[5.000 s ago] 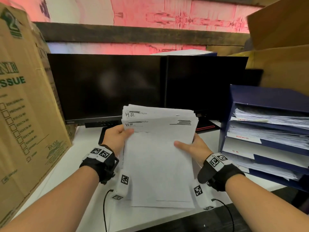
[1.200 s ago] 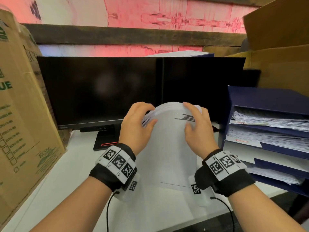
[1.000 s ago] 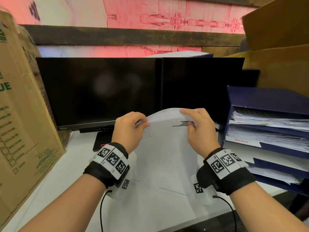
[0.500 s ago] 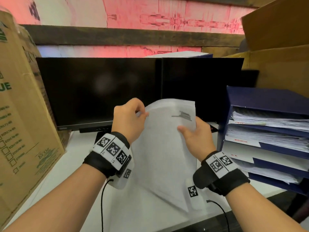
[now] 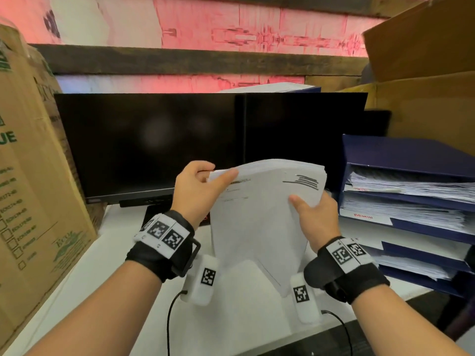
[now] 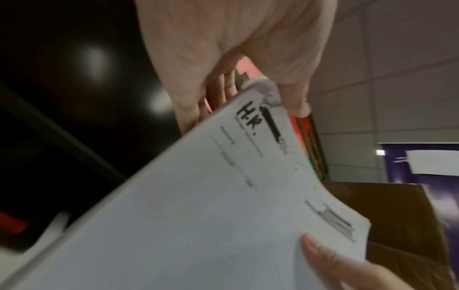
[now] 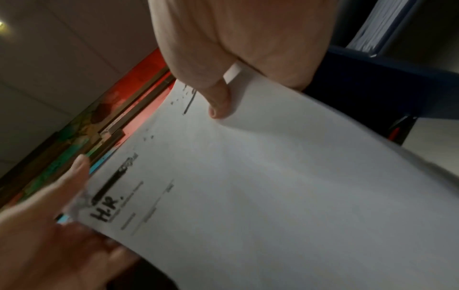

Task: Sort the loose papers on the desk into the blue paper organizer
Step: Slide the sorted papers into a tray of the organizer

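Bench (image 5: pixel 84 291): white, with two dark monitors (image 5: pixel 154 142) behind.
Blue paper organizer (image 5: pixel 401 155): at the right, trays filled.
Paper stack (image 5: pixel 259 214): marked "H.R.", raised above bench.
Left hand (image 5: pixel 195 191): grip pinches top-left corner.
Right hand (image 5: pixel 318 217): grip clasps right edge.

small print under "H.R." on top sheet (image 6: pixel 231 206): blurred, not readable | blue paper organizer (image 5: pixel 411 155): cut by right edge | left hand (image 5: pixel 198 191) fingertips: hidden behind paper stack
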Demonstrator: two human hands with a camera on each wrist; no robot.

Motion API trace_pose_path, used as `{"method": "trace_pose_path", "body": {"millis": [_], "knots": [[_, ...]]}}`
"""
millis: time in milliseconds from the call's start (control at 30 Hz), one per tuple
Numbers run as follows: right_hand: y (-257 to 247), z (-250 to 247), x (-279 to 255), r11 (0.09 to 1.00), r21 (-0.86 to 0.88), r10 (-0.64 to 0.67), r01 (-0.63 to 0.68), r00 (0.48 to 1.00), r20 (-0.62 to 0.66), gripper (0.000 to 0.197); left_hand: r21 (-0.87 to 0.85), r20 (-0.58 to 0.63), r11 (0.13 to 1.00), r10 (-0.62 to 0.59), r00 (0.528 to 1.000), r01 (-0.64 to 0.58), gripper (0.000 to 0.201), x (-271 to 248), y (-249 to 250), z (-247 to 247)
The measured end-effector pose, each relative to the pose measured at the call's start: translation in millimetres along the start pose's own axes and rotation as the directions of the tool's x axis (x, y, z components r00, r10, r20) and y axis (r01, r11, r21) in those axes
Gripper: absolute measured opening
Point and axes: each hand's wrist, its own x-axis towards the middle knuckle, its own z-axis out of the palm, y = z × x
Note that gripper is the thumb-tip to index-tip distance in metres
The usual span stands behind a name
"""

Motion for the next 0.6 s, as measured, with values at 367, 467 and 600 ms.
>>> {"method": "trace_pose_path", "body": {"millis": [367,467,600], "knots": [[5.0,-9.7,8.2,1.000,0.021,0.017,-0.017,1.000,-0.001,0.023,-0.160,0.199,0.986,-0.024,0.980,0.056,0.057,-2.1,-37.9,3.4],[5.8,-9.8,10.1,0.998,0.040,0.041,-0.041,0.999,-0.015,0.023,-0.156,0.228,0.987,-0.014,0.974,0.050,0.049,-2.4,-38.8,4.0],[-6.6,-3.3,7.6,0.999,0.004,-0.036,0.036,0.999,0.001,0.026,-0.120,0.186,0.993,0.013,0.982,0.009,0.024,-3.8,-30.4,18.5]]}}
